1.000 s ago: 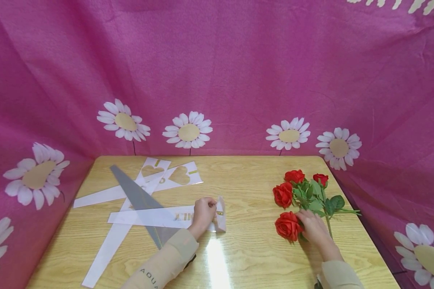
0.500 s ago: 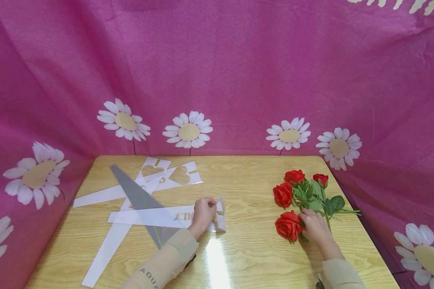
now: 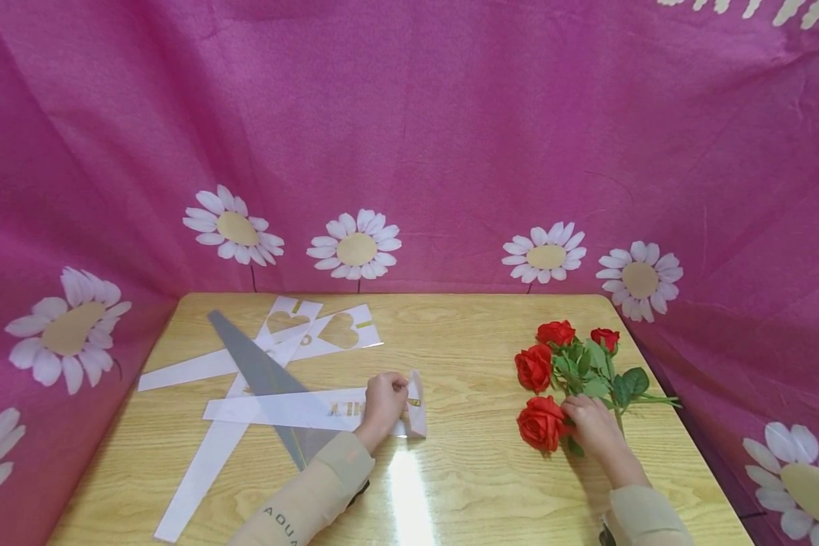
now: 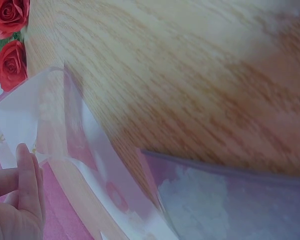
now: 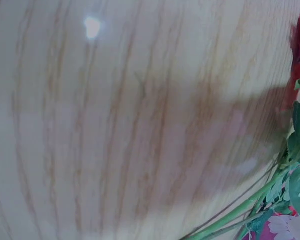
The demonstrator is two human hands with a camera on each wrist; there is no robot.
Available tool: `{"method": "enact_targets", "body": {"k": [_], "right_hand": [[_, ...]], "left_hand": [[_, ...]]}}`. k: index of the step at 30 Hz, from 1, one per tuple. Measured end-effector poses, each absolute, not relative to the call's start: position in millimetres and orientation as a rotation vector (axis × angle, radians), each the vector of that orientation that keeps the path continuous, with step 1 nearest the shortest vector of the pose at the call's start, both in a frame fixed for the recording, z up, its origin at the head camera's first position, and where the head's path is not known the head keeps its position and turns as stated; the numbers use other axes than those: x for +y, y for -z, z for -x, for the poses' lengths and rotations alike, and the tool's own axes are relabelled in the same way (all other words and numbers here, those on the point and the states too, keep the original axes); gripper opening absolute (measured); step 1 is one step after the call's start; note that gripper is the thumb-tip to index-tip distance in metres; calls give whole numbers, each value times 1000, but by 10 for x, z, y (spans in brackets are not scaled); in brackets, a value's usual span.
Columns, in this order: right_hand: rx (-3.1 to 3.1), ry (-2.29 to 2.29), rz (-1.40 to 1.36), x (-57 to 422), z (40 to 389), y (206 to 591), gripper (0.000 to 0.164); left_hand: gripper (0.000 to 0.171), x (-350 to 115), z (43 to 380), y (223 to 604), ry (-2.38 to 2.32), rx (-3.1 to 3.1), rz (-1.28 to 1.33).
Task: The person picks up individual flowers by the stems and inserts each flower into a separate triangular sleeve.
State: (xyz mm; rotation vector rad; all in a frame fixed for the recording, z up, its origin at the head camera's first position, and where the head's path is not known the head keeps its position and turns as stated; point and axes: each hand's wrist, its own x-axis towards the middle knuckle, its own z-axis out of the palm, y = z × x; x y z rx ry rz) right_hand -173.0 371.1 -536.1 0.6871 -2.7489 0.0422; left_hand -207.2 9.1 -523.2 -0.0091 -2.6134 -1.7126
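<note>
My left hand (image 3: pixel 384 402) pinches the wide end of a clear-and-white flower sleeve (image 3: pixel 280 409) with gold lettering. That end stands open, and in the left wrist view the sleeve's mouth (image 4: pixel 52 117) gapes beyond the fingers (image 4: pixel 27 185). On the right side of the table, my right hand (image 3: pixel 594 425) grips the nearest red rose (image 3: pixel 542 425) just behind its bloom, by the stem and leaves. Several other red roses (image 3: pixel 534 368) lie beside it, their green stems (image 3: pixel 655 398) pointing right. In the right wrist view the stems (image 5: pixel 239 210) show, but the hand does not.
Under the held sleeve lie a grey sleeve (image 3: pixel 246 356) and white sleeves with gold hearts (image 3: pixel 194 485), crossing one another on the left of the wooden table (image 3: pixel 464 341). A magenta cloth (image 3: pixel 437 152) with white daisies hangs around the back and sides.
The nearest rose has shifted very slightly left with my right hand, whose fingers have settled closer behind the bloom. My left hand and the sleeve have stayed still.
</note>
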Motion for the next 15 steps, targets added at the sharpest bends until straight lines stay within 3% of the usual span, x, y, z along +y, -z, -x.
{"method": "enact_targets", "body": {"k": [15], "right_hand": [[-2755,17,-715,3602,1813,5182,26]], "left_hand": [[10,83,2050,5211,1726,-2597,44]]}}
